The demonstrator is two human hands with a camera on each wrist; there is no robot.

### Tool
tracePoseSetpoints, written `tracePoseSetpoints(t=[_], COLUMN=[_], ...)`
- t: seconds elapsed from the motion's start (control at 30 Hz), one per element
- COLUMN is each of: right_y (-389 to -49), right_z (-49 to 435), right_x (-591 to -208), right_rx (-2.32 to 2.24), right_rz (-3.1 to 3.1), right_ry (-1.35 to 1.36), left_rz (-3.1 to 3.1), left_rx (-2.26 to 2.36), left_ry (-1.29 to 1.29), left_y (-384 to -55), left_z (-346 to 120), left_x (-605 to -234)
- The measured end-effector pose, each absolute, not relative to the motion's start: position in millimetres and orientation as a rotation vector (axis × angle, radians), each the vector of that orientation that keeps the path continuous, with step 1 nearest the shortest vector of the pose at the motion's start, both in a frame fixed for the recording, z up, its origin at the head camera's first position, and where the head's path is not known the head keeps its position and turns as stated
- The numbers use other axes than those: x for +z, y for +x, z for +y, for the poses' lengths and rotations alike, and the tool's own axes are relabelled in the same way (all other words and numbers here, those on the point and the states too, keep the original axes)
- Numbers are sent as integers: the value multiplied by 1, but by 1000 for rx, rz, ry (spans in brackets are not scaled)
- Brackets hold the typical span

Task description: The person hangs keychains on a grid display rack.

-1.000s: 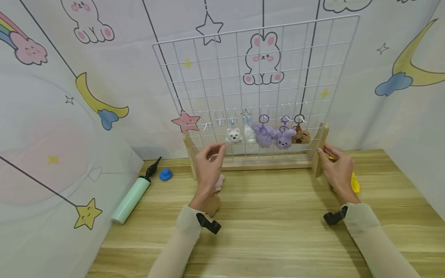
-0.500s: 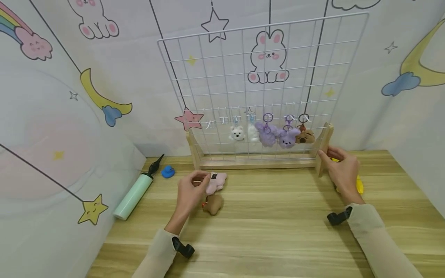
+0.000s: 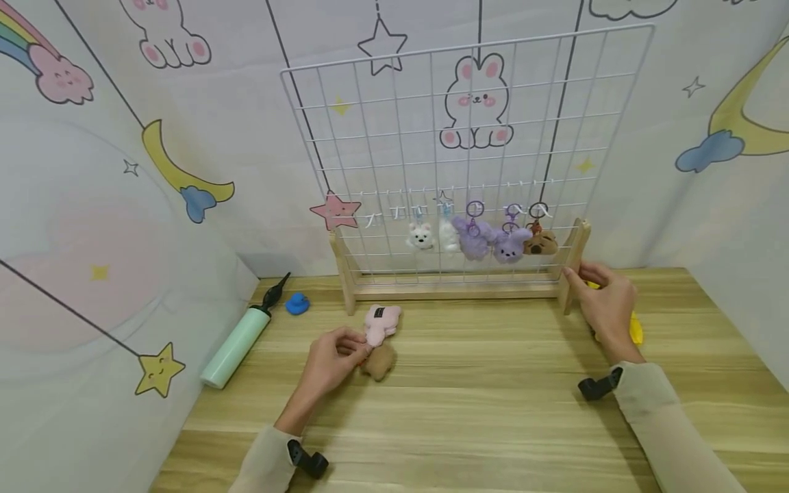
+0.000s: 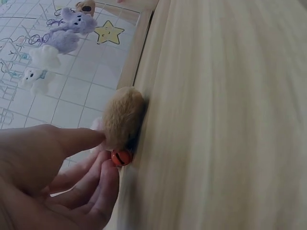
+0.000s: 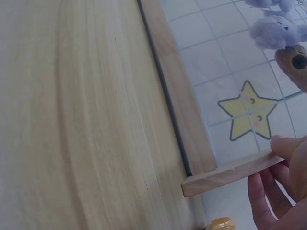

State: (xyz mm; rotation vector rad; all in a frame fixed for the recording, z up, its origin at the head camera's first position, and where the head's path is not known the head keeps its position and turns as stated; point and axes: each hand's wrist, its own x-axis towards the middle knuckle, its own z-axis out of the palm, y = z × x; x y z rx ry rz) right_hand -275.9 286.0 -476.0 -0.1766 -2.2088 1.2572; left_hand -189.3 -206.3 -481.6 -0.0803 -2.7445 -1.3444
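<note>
My left hand (image 3: 335,359) is low over the table, thumb against the edge of a brown plush keychain (image 3: 378,361) and fingertips at its red bell (image 4: 122,157). Just behind it lies a pink plush keychain (image 3: 382,320) with a dark label. A white wire grid rack (image 3: 394,140) stands upright in a wooden base. Around the rack's right wooden post (image 5: 230,177), my right hand (image 3: 607,298) has its thumb on one side and its fingers on the other. Hanging from hooks are a white bear keychain (image 3: 421,236), purple plush keychains (image 3: 510,245) and a brown one (image 3: 540,242).
White hooks (image 3: 372,220) on the rack's left side hold nothing. At the left lie a mint green hand pump (image 3: 237,348) and a blue toy duck (image 3: 298,304). Something yellow (image 3: 636,329) shows partly behind my right hand. A printed cloth stands behind the rack.
My left hand has come down from in front of the rack, toward me and to the left, to the brown plush keychain. My right hand has stayed at the post.
</note>
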Motion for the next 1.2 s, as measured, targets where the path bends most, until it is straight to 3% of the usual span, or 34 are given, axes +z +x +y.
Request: tracePoseSetpoints(t=[0.7, 1.2], right_y=[-274, -276], right_z=[286, 288], right_x=[-478, -480], right_rx=[1278, 1295], right_rz=[-2227, -2226], right_ry=[-198, -200], left_rz=[-2960, -2921], left_rx=[-1058, -1243], left_ry=[-280, -472], left_y=[-191, -179], left_z=[-197, -197], left_x=[-470, -464])
